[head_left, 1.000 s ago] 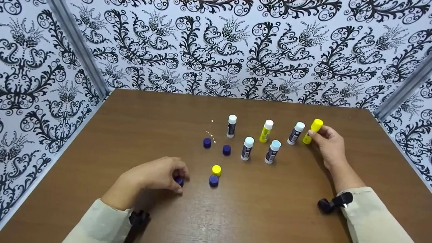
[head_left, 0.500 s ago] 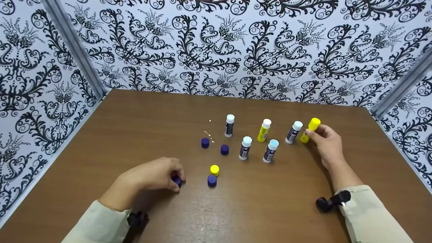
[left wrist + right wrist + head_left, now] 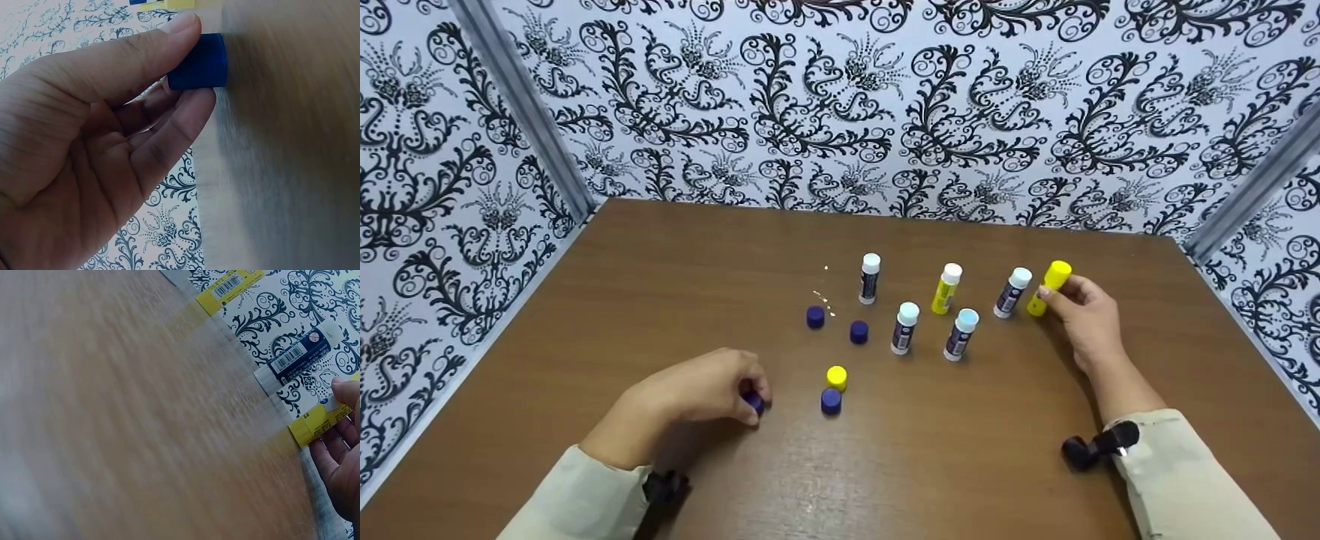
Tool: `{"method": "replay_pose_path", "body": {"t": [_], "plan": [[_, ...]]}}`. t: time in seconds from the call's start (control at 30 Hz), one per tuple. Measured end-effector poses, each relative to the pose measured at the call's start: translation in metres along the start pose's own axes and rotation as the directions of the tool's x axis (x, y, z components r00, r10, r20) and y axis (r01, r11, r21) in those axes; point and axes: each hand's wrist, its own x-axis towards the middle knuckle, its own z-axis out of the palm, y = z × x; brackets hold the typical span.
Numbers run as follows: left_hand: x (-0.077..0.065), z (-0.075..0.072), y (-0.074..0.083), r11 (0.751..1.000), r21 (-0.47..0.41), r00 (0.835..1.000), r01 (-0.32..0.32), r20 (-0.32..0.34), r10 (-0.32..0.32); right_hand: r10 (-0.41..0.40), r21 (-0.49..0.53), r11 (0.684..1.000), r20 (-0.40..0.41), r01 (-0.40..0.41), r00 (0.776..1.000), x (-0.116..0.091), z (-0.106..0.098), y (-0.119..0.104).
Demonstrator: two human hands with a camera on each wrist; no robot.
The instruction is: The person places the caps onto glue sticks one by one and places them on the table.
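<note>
Between thumb and fingers, my left hand [image 3: 701,390] pinches a dark blue cap [image 3: 201,63] down at the tabletop, left of the other caps. My right hand [image 3: 1089,319] holds a yellow glue stick [image 3: 1058,276] upright by its body at the right end of the group; its yellow cap is on. Just left of it stands an uncapped blue glue stick [image 3: 1012,292]. Further left are an uncapped yellow glue stick [image 3: 946,289] and several uncapped blue ones, among them a nearer blue glue stick [image 3: 961,334], all upright with pale tops showing.
A yellow cap [image 3: 837,377] and a blue cap [image 3: 831,402] sit together mid-table. Two more blue caps, a left one [image 3: 815,317] and a right one [image 3: 859,332], lie behind them. White crumbs [image 3: 825,300] dot the brown table [image 3: 697,262]. Patterned panels [image 3: 840,112] enclose it.
The picture has shifted slightly with the head. Both hands keep their grips, the left on the blue cap and the right on the yellow glue stick; the standing things stay put.
</note>
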Motion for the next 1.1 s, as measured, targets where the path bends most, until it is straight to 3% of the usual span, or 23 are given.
{"method": "replay_pose_path", "body": {"t": [0.33,0.67,1.1], "plan": [[-0.0004,-0.0004,0.0003,1.0,-0.024,1.0,-0.005,0.003,0.005,-0.026,0.076,0.997,-0.011,0.026,1.0,-0.0002,0.0009,0.0015],[0.0005,0.0006,-0.0017,1.0,-0.011,1.0,0.0,0.001,0.0,-0.035,0.015,0.999,0.012,0.034,0.999,-0.0007,0.0004,0.0016],[0.0008,0.0015,-0.0003,1.0,0.0,1.0,-0.024,-0.001,0.024,-0.041,0.036,0.999,0.027,0.04,0.999,-0.0001,0.0003,0.0028]]}}
